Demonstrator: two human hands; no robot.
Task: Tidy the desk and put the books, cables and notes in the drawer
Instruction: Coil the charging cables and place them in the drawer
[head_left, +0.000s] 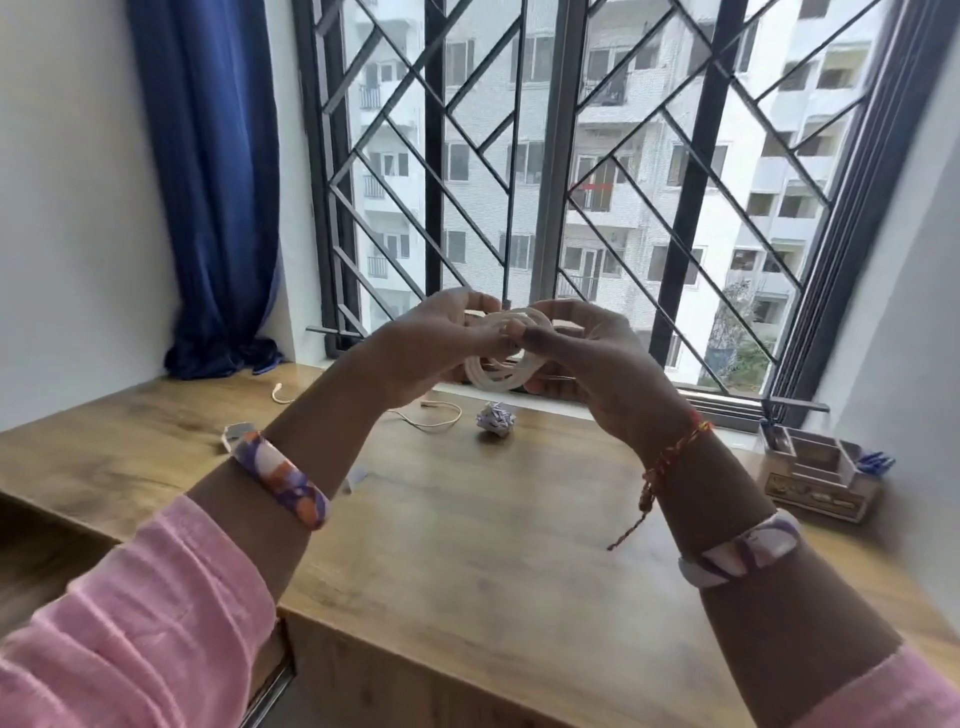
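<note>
Both forearms, in pink sleeves (130, 613), rise from the near edge of the wooden worktop (467, 545). Each forearm carries a patterned bangle; the right wrist also carries a red thread bracelet (670, 462).

The left hand (431, 348) and right hand (587, 353) meet above the worktop, raised in front of the window grille (519, 156). Between them they hold a coiled white cable (501, 358), wound into several loops. The left-hand fingers curl round the left side of the coil. The right-hand fingers (550, 387) curl under its right side, with the thumb pinching the loops at the middle. The coil is clear of the worktop.

The following positions are relative to the coil:

- Below and slightly beyond it, a crumpled paper ball (496, 418) lies on the worktop.
- Below and to its left, a loose white cable (436, 418) lies in a curve on the worktop, partly hidden by the left arm.
- Further left, a small white object (234, 434), possibly a charger plug, rests beside the left forearm; blur prevents a firm identification.
- Left and further back, another short white cable end (280, 393) lies near the blue curtain (218, 182).
- Well to the right, a wooden desk organiser (815, 473) stands at the worktop's edge by the window sill.
</note>
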